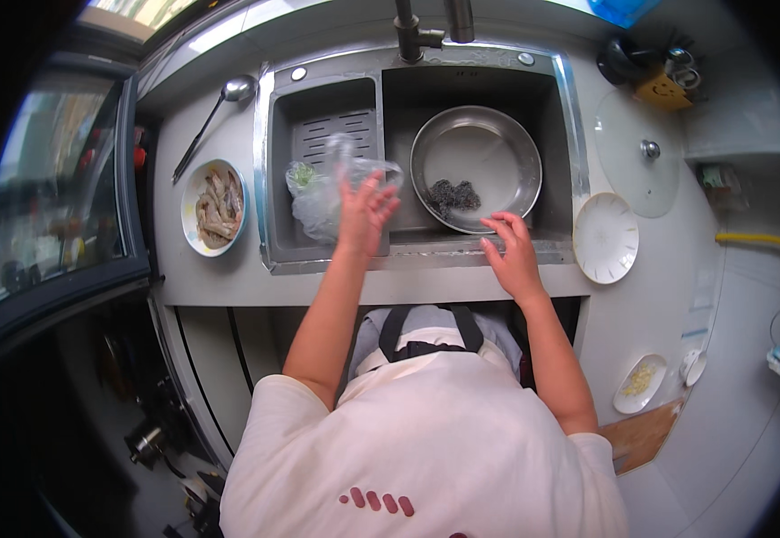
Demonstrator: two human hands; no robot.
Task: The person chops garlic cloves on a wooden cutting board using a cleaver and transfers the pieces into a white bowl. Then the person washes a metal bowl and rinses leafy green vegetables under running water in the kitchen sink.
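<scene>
My left hand (pixel 365 215) is over the left compartment of the sink, blurred, its fingers apart against a clear plastic bag (pixel 322 205). Whether the fingers grip the bag cannot be made out. Something green (pixel 303 175) shows through the plastic. Beside the near rim of a round metal pan (pixel 491 155), my right hand (pixel 512 259) has its fingers spread and nothing in them; contact with the rim is unclear. The pan sits in the right compartment of the steel sink (pixel 384 114). Dark wire scouring pads (pixel 455 195) lie inside it, near its lower left.
Left of the sink stand a bowl of raw shrimp (pixel 217 208) and a metal ladle (pixel 215 114). A white plate (pixel 606 237) and a glass lid (pixel 639 155) lie to the right. Further down is a dish of chopped pale pieces (pixel 640 383). The faucet (pixel 411 33) rises behind.
</scene>
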